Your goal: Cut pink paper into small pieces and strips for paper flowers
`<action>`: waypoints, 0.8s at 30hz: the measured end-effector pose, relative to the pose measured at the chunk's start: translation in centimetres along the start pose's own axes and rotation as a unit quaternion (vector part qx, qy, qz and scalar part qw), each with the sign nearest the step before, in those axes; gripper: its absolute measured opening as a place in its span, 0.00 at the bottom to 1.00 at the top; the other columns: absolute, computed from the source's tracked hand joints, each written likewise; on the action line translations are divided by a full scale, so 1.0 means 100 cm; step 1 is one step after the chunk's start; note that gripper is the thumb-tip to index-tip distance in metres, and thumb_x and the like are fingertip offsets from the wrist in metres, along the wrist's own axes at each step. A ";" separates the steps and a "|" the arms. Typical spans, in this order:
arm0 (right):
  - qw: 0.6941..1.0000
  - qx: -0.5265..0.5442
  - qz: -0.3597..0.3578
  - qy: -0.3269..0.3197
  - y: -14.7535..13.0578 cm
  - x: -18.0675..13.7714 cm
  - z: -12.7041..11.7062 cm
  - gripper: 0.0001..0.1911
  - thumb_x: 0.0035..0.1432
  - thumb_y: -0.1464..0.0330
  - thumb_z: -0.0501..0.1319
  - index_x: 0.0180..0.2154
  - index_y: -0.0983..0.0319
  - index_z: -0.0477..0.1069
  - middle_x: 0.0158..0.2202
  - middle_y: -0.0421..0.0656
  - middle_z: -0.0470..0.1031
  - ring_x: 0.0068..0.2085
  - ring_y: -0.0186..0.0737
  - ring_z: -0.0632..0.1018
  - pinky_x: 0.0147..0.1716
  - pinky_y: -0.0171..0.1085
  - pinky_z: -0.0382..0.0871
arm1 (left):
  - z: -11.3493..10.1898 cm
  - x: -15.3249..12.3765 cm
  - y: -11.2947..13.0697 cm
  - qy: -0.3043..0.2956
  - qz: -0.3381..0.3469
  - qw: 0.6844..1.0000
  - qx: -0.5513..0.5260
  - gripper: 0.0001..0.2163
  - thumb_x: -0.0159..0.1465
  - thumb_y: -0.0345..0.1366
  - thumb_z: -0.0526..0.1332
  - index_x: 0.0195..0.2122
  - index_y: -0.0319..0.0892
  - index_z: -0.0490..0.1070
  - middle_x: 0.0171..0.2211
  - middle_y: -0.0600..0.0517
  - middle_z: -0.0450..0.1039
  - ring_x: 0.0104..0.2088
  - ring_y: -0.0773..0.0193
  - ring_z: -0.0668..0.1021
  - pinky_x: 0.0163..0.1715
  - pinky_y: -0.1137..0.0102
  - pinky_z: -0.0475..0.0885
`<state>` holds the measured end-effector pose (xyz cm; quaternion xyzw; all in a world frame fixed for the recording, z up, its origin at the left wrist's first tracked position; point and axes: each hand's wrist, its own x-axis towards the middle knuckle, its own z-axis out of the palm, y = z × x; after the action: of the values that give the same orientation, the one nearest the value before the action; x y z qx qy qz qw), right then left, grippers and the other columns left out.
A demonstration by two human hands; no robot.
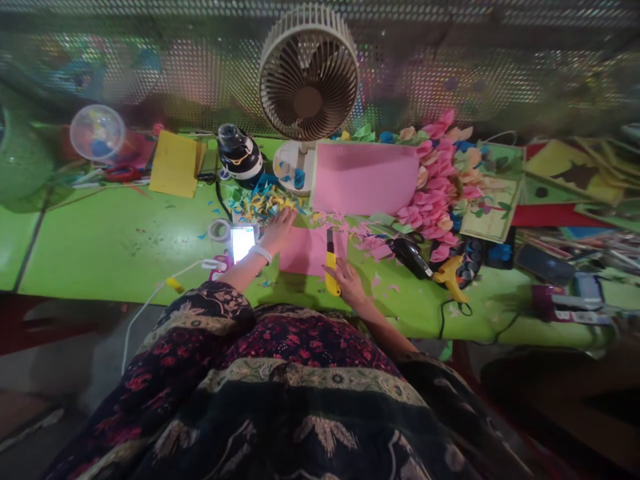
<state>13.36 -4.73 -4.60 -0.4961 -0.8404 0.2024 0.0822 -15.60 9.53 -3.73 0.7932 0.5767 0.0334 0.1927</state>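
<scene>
A yellow box cutter (331,267) with a dark blade end lies upright in view over a pink paper sheet (303,250) on the green table. My right hand (350,283) grips its yellow handle from the right side. My left hand (277,233), with a white band at the wrist, reaches over the sheet's upper left corner. Its fingers are stretched out flat, their tips at a heap of yellow and blue paper scraps (263,202). Pink paper scraps (367,239) are strewn to the right of the sheet.
A fan (307,100) stands behind a larger pink sheet (365,177). Pink paper petals (435,200) pile up to the right, near a yellow glue gun (453,277) and a black tool (410,257). A lit phone (243,243), tape roll (219,230) and dark bottle (240,157) stand left.
</scene>
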 end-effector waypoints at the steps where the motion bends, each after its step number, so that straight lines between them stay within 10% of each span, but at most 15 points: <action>1: 1.000 0.022 0.018 0.008 -0.002 -0.003 -0.004 0.30 0.62 0.76 0.57 0.63 0.54 0.74 0.60 0.54 0.73 0.61 0.54 0.76 0.61 0.54 0.73 | 0.004 -0.010 0.007 -0.001 0.007 1.000 0.001 0.28 0.74 0.33 0.45 0.74 0.36 0.57 0.75 0.38 0.54 0.74 0.45 0.60 0.70 0.48 0.63; 8: 0.923 0.332 0.113 0.157 -0.018 -0.032 -0.039 0.29 0.64 0.66 0.55 0.66 0.56 0.67 0.57 0.52 0.77 0.57 0.51 0.79 0.57 0.52 0.76 | 0.014 -0.067 0.039 0.000 0.054 0.998 0.021 0.25 0.76 0.36 0.48 0.72 0.40 0.62 0.75 0.40 0.56 0.75 0.47 0.60 0.72 0.49 0.59; 13: 0.875 0.455 0.141 0.091 -0.019 -0.046 -0.070 0.41 0.62 0.47 0.60 0.70 0.56 0.56 0.67 0.54 0.69 0.63 0.54 0.75 0.55 0.52 0.76 | 0.032 -0.089 0.049 -0.039 0.157 0.987 0.021 0.28 0.75 0.45 0.53 0.74 0.41 0.59 0.76 0.40 0.51 0.77 0.46 0.54 0.75 0.47 0.49; 19: 0.832 0.443 0.304 0.139 -0.003 -0.054 -0.061 0.29 0.52 0.40 0.66 0.36 0.56 0.63 0.31 0.41 0.74 0.34 0.43 0.80 0.31 0.39 0.76 | 0.039 -0.096 0.050 -0.031 0.136 0.990 0.025 0.30 0.75 0.47 0.52 0.75 0.39 0.57 0.77 0.39 0.49 0.77 0.48 0.53 0.76 0.48 0.47; 24: 0.839 0.403 0.343 0.125 0.011 -0.069 -0.049 0.35 0.45 0.43 0.71 0.43 0.56 0.60 0.31 0.35 0.72 0.22 0.35 0.73 0.19 0.35 0.69 | 0.035 -0.093 0.040 -0.024 0.115 0.993 0.016 0.31 0.75 0.47 0.52 0.76 0.40 0.56 0.77 0.40 0.49 0.77 0.47 0.52 0.76 0.47 0.46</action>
<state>19.34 -8.98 -0.25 -0.6966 -0.4430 0.4751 0.3047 -14.08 -1.10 -4.02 0.8578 0.4773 0.0274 0.1886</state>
